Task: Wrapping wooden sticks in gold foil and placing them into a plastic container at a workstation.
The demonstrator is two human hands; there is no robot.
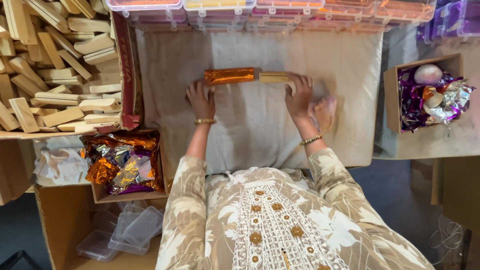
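A wooden block (274, 77) is laid lengthwise at the far middle of the cloth-covered surface (250, 130), end to end with an orange foil-wrapped block (229, 75) on its left; whether the two touch cannot be told. The right hand (299, 97) is set on the near right end of the wooden block, with its fingers (300, 81) curled over that end. The left hand (201, 100) is placed just near of the wrapped block's left end, fingers spread flat on the cloth, narrowly apart from the foil or grazing it.

Open cloth is left between the hands and on the near side. A pale rag (324, 112) lies just right of the right wrist. The far edge of the cloth is lined by a row of clear lidded boxes (270, 10). The left edge is bounded by a carton of bare wooden blocks (55, 65), and a box of crumpled orange and purple foil (122, 162) sits nearer. Beyond the right edge, well apart, a small box of purple and silver foil (430, 95) is seen.
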